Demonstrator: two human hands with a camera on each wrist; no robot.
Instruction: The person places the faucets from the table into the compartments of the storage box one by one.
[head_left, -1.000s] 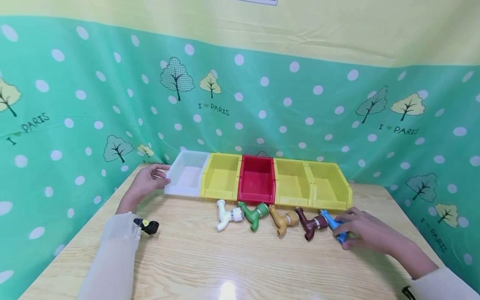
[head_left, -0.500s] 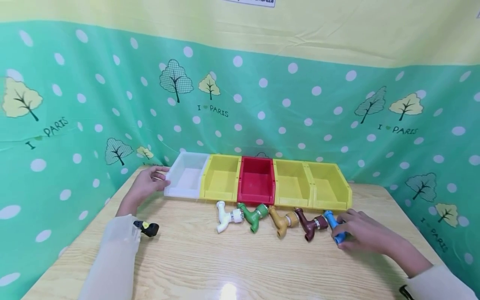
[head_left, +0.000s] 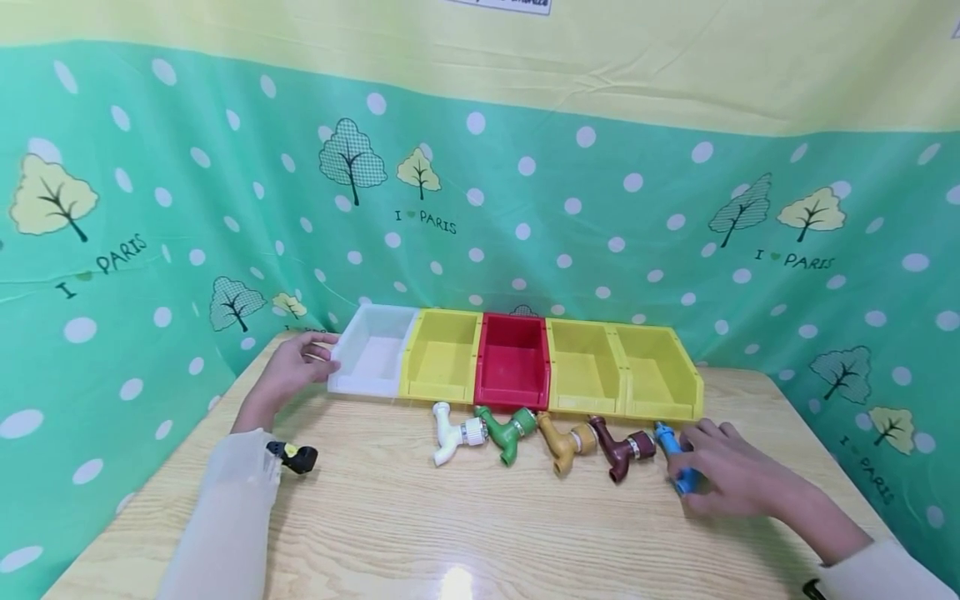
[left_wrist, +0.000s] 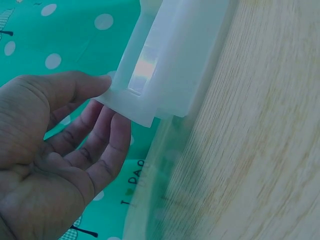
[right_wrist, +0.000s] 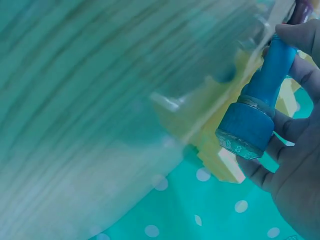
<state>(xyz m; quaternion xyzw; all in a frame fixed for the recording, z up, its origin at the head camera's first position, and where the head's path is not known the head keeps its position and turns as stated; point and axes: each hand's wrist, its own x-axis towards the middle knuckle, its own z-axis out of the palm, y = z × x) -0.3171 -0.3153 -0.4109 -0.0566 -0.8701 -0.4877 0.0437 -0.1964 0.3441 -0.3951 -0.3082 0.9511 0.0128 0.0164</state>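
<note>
My left hand [head_left: 292, 367] is at the left end of the bin row, pinching the white bin [head_left: 365, 384] by its edge. In the left wrist view, the thumb lies on one side of that edge and the fingertips on the other. At the right, my right hand [head_left: 738, 475] holds a blue tap [head_left: 666, 437] between thumb and fingers, low over the wooden table [head_left: 480, 517]. The right wrist view shows the tap's blue knob [right_wrist: 245, 127] towards the camera; the hand covers part of the tap in the head view.
Left of the blue tap lie a maroon tap [head_left: 621, 450], a tan tap [head_left: 566, 443], a green tap [head_left: 507, 433] and a white tap [head_left: 454, 435]. Behind them, yellow bins [head_left: 442, 358] and a red bin [head_left: 514, 367] adjoin the white one. A dotted green cloth [head_left: 525, 200] hangs around the table.
My right hand has shifted slightly, and the blue tap has turned a little in its fingers. The left hand stays on the white bin.
</note>
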